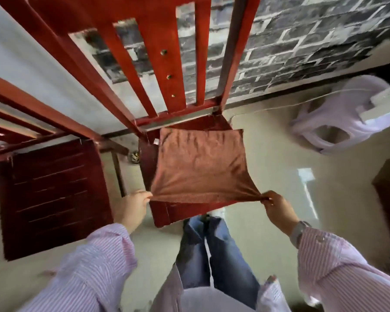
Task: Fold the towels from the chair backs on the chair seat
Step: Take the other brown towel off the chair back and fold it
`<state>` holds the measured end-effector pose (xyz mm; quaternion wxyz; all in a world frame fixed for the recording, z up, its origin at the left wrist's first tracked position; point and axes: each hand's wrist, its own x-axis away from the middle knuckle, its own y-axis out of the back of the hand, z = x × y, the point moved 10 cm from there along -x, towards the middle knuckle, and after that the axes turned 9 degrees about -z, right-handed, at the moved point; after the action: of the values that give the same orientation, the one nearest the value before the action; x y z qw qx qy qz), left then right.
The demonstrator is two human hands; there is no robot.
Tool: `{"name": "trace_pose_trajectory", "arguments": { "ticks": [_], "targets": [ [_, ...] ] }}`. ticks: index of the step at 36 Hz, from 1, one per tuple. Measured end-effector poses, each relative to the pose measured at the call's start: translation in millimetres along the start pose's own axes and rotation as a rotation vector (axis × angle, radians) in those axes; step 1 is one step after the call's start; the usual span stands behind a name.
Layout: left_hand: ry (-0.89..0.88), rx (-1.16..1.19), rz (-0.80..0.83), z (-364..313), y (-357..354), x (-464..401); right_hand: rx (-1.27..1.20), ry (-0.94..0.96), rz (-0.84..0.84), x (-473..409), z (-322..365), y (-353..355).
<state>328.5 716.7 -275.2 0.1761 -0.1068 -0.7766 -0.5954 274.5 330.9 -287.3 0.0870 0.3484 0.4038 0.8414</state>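
A soft rust-brown terry towel [198, 163] lies spread over the glossy red wooden chair seat [160, 212]. The left hand [133, 208] and right hand [278, 210] each pinch a near corner, pulling that edge taut.

Dark brick wall [302, 46] above glossy beige floor [268, 176].

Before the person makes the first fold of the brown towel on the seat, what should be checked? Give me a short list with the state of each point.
1. Left hand pinches a near corner: ok.
2. Right hand pinches the other near corner: ok.
3. Brown towel spread out over the chair seat: ok.
4. Near edge pulled tight: ok.
5. Far corners flat by the chair back: ok, slightly wrinkled.
6. Near edge resting on the seat: cannot tell.
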Motion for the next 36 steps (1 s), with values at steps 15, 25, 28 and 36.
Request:
{"name": "trace_pose_trajectory", "arguments": {
  "ticks": [15, 25, 28, 36],
  "targets": [
    [0.091, -0.056, 0.378, 34.3, -149.9, -16.5, 0.306, -0.084, 0.422, -21.7, -69.3, -107.6],
    [-0.010, 0.056, 0.031, -30.3, -123.0, -144.9, 0.154, 0.101, 0.017, -156.6, 11.6, -95.3],
    [-0.078, 0.058, -0.084, -48.1, -111.9, -173.0, 0.195, 0.215, -0.081, -188.3, 39.9, -94.3],
    [-0.152, -0.092, -0.183, -54.3, -104.7, -227.1, 0.350, 0.311, -0.078, -229.2, 72.5, -99.7]
  ]
}}
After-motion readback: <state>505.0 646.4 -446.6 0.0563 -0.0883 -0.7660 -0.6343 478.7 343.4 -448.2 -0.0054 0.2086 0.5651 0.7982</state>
